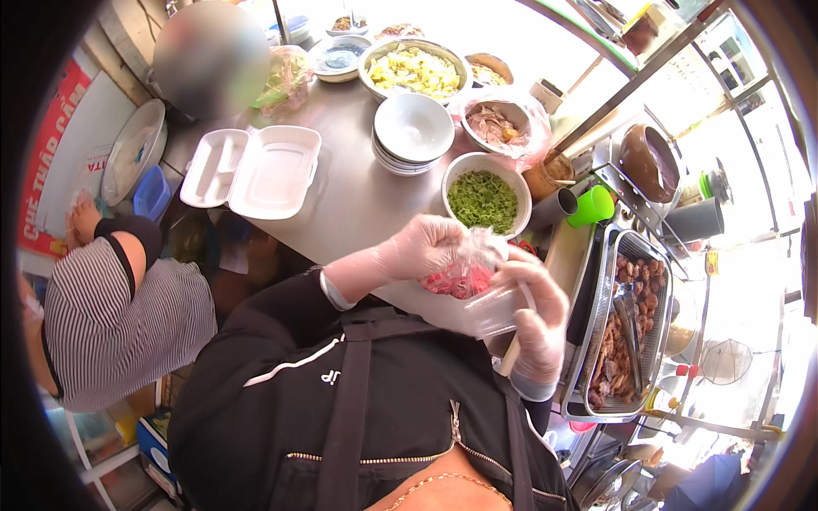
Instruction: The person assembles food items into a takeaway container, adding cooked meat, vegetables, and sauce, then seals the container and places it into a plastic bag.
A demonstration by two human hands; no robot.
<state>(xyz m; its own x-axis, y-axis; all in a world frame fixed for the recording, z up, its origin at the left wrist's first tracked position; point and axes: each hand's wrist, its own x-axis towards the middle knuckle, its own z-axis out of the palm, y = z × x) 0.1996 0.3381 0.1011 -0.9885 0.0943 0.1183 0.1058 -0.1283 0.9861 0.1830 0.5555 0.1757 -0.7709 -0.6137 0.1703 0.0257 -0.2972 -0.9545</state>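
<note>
Both my hands wear thin clear gloves and meet just in front of my chest. My left hand (pixel 409 254) pinches the crumpled top of a clear plastic bag (pixel 484 247). From the other side my right hand (pixel 538 319) curls its fingers around the same plastic, which hangs down in a clear sheet by its palm. Beneath them pink-red shreds (pixel 458 279) show, partly covered by the hands; whether they are in the bag or in a tub under it I cannot tell. Just beyond stands a white basket (pixel 449 200) of chopped greens (pixel 483 201).
An open white foam box (pixel 274 170) lies on the steel table (pixel 341 192). Stacked bowls (pixel 414 128), a bowl of yellow pieces (pixel 413 70) and a bowl of sliced meat (pixel 498 123) stand behind. Right: a tray of cooked meat (pixel 626 332) with tongs (pixel 629 341). A person in stripes (pixel 128 315) is left.
</note>
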